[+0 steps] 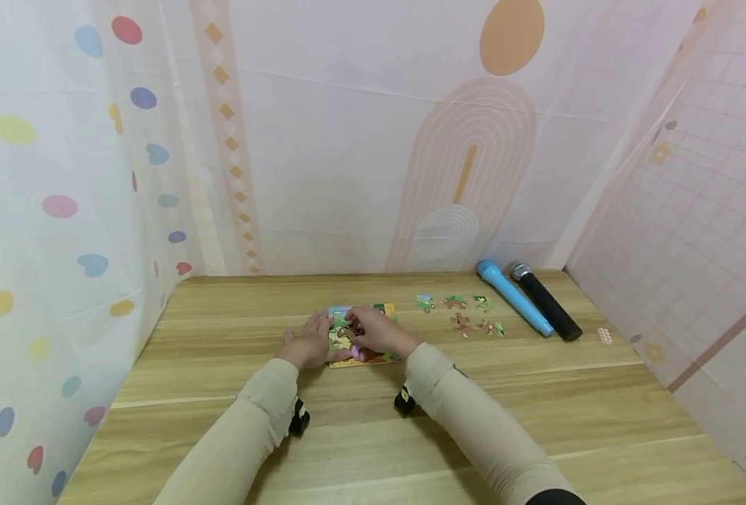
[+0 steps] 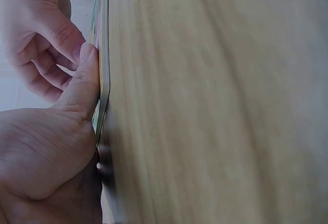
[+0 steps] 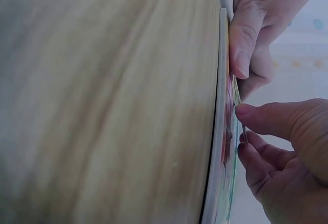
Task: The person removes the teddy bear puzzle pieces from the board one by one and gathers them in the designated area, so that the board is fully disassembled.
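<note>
nearest, my two sleeved forearms reach forward over the wooden table (image 1: pixel 221 393), a dark strap showing at each wrist. just beyond them lies the puzzle board (image 1: pixel 373 359), flat on the table near its middle, and both my hands meet on top of it. my left hand (image 1: pixel 309 341) rests on the board's left part with fingers laid nearly straight; in the left wrist view its thumb (image 2: pixel 84 83) presses flat against the board's edge (image 2: pixel 104 80), so this hand is relaxed and grasps nothing. my right hand (image 1: pixel 377 331) sits over the board's centre with fingers curled; in the right wrist view its thumb (image 3: pixel 266 119) and curled fingers pinch a thin puzzle piece (image 3: pixel 237 93) held against the board's face (image 3: pixel 225 147). farther right, well apart from the board, loose puzzle pieces (image 1: pixel 467 314) lie scattered in two short rows. beyond these, near the table's far right corner, a blue toy microphone (image 1: pixel 514 297) and a black microphone (image 1: pixel 546 301) lie side by side, just beside each other. at the back hangs a patterned fabric backdrop (image 1: pixel 373 140).
</note>
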A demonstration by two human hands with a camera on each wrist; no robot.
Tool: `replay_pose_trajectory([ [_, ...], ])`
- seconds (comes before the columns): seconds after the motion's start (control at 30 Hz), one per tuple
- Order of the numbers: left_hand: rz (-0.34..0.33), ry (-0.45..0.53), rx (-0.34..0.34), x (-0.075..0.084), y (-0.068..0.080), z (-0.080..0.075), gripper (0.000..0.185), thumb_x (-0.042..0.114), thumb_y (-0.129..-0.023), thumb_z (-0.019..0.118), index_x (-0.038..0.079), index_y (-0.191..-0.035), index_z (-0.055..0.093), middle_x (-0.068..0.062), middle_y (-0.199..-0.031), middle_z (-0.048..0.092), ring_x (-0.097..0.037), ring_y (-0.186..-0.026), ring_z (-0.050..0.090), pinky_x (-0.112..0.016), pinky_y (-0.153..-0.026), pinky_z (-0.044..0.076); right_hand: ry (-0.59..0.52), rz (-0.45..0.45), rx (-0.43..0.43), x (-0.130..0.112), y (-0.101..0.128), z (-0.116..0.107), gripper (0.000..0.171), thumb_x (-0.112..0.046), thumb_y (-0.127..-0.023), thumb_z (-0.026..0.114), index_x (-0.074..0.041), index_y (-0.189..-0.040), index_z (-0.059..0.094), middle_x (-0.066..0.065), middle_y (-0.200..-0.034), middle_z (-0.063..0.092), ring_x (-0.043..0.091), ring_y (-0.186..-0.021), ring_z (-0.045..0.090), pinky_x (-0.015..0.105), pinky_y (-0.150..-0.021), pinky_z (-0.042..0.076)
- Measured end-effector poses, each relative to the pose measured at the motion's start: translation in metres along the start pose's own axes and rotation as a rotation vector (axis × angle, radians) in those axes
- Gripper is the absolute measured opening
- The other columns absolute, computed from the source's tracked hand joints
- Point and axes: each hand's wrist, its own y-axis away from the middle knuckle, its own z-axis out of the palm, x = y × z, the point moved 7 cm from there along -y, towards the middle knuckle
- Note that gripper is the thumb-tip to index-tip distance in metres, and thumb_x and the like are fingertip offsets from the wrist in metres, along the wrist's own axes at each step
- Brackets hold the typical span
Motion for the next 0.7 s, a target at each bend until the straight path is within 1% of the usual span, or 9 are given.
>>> replay_pose_trajectory([
  [0.2, 0.005, 0.0, -0.004, -0.0007, -0.0006, 0.0008, 0.097, 0.063, -0.089, 0.052, 0.006, -0.155, 0.011, -0.012, -0.163, -0.006, -0.029, -0.149, -0.004, -0.07, -0.11, -0.002, -0.011, -0.008, 0.007, 0.0006, -0.0014, 0.0007, 0.036, -0.007, -0.093, 0.062, 0.001, -0.127, 0.053, 0.013, -0.12, 0.061, 0.021, -0.107, 0.062, 0.031, -0.093, 0.051],
  [0.43, 0.006, -0.012, 0.007, -0.0014, -0.0024, 0.0006, 0.096, 0.064, -0.089, 0.051, 0.006, -0.155, 0.013, -0.012, -0.163, -0.006, -0.03, -0.149, -0.002, -0.07, -0.11, -0.001, -0.034, -0.017, 0.025, 0.0025, 0.0012, -0.0017, 0.034, -0.004, -0.092, 0.063, 0.002, -0.124, 0.053, 0.013, -0.116, 0.059, 0.021, -0.106, 0.06, 0.031, -0.092, 0.051],
  [0.5, 0.007, -0.012, 0.009, -0.0016, -0.0026, 0.0006, 0.096, 0.064, -0.089, 0.051, 0.006, -0.155, 0.013, -0.012, -0.163, -0.006, -0.03, -0.149, -0.002, -0.07, -0.11, -0.001, -0.042, -0.012, 0.026, 0.003, 0.0031, -0.0031, 0.034, -0.004, -0.092, 0.063, 0.001, -0.124, 0.052, 0.013, -0.118, 0.058, 0.021, -0.106, 0.059, 0.031, -0.091, 0.051],
  [0.7, 0.009, 0.003, 0.004, -0.0005, -0.001, 0.0001, 0.095, 0.063, -0.09, 0.052, 0.006, -0.155, 0.013, -0.012, -0.163, -0.006, -0.029, -0.149, -0.004, -0.07, -0.11, -0.002, -0.086, 0.048, 0.013, 0.008, 0.0074, -0.006, 0.037, -0.004, -0.094, 0.061, -0.001, -0.129, 0.051, 0.013, -0.126, 0.056, 0.023, -0.112, 0.059, 0.032, -0.093, 0.05],
])
